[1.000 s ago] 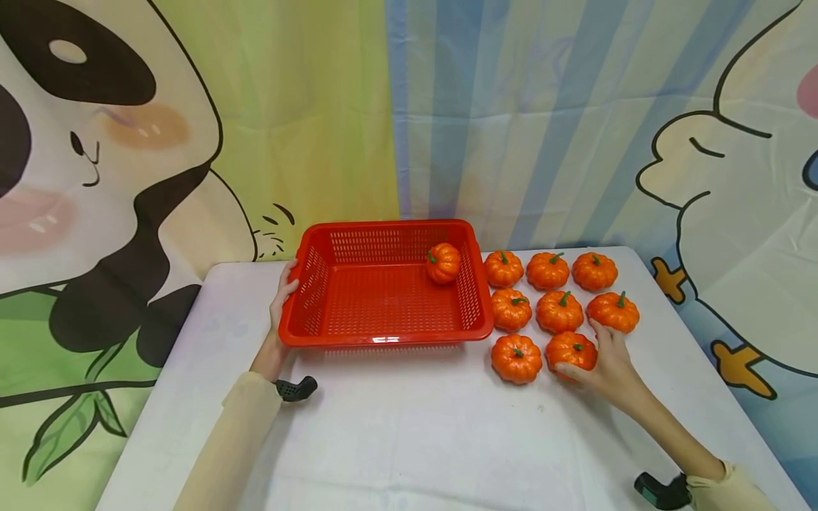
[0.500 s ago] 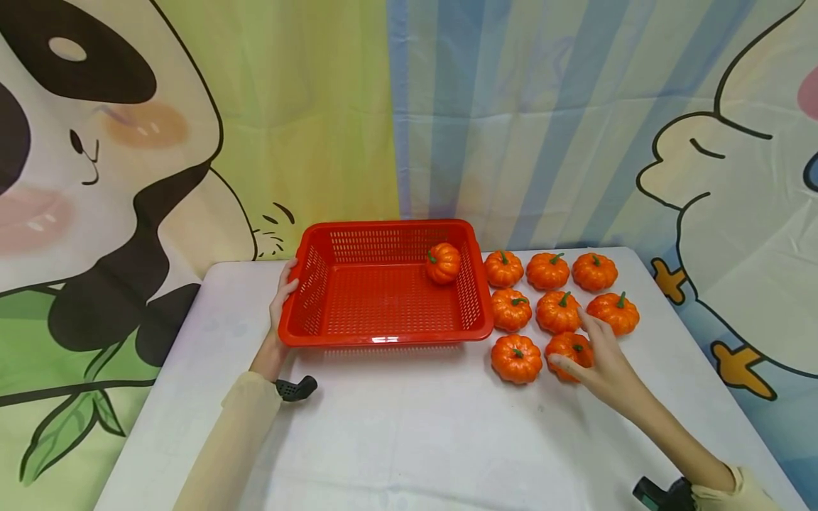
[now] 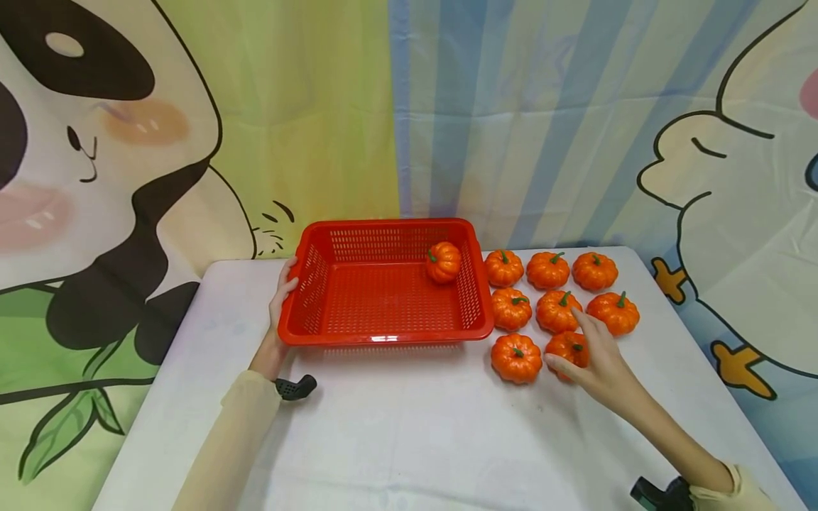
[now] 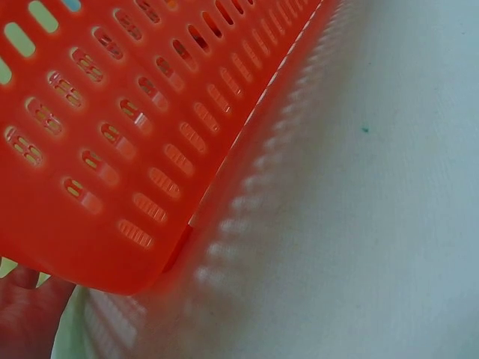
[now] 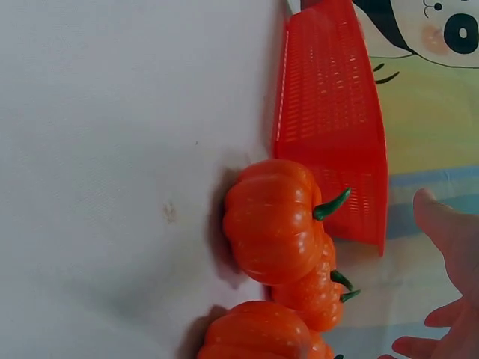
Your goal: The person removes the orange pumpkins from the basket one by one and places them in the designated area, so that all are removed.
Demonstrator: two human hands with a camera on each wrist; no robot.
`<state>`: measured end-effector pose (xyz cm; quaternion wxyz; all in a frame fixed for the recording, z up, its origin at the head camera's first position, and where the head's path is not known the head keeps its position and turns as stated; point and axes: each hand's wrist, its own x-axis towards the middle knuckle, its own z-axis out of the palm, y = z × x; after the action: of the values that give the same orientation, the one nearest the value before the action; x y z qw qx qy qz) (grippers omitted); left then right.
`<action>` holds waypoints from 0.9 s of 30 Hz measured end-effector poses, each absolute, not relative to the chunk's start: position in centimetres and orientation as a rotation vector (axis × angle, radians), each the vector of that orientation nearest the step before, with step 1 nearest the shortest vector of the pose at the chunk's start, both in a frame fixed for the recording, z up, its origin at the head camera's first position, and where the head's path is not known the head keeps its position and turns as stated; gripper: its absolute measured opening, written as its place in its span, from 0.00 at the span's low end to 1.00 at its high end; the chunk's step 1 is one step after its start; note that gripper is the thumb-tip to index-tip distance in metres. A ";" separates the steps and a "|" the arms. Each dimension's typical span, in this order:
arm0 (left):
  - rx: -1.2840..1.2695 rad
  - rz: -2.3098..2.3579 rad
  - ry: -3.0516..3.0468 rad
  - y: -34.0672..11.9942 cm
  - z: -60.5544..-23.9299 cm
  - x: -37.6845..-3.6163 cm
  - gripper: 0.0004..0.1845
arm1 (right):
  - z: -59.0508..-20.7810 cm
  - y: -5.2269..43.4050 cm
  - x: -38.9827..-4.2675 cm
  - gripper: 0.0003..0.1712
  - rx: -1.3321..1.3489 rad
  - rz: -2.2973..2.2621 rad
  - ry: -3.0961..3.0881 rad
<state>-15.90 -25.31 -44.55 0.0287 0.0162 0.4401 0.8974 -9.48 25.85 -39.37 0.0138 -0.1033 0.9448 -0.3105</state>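
Observation:
A red perforated basket (image 3: pixel 383 339) stands on the white table (image 3: pixel 409 426) with one orange pumpkin (image 3: pixel 443 262) in its far right corner. My left hand (image 3: pixel 281 292) holds the basket's left rim; in the left wrist view a bit of that hand (image 4: pixel 30 314) shows under the basket wall (image 4: pixel 150 112). Right of the basket lie several more orange pumpkins in rows. My right hand (image 3: pixel 584 351) lies over the front right pumpkin (image 3: pixel 564 345), fingers stretched and spread, thumb at its near side. The right wrist view shows a pumpkin (image 5: pixel 271 221) beside the basket (image 5: pixel 329 112).
The front left pumpkin (image 3: pixel 515 358) sits just left of my right hand. A cartoon cloth backdrop (image 3: pixel 511 106) hangs behind the table. Bare white tabletop stretches in front of the basket. The table's right edge (image 3: pixel 703 333) runs close to the pumpkin rows.
My right hand has shifted a little left and forward over the front right pumpkin, its fingers stretching out from the earlier grip. The left hand, basket and other pumpkins have not moved.

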 end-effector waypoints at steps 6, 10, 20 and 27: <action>0.065 2.772 1.349 -25.3 -44.5 -15.9 0.29 | -38.5 25.4 -9.5 0.56 -0.351 -0.960 2.938; 0.057 2.780 1.329 -25.3 -44.5 -15.8 0.29 | -37.7 24.8 -9.5 0.54 -0.445 -0.972 2.949; 0.062 2.785 1.358 -25.3 -44.9 -16.0 0.28 | -35.3 20.5 -11.4 0.52 -0.755 -0.926 2.802; 0.106 2.798 1.350 -25.4 -45.0 -16.1 0.28 | -33.2 15.1 -14.9 0.52 -0.885 -0.827 2.652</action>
<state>-16.07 -25.43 -44.97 0.0168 0.0342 0.4343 0.9000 -14.94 15.11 -33.20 0.1126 -0.3014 0.9039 -0.2819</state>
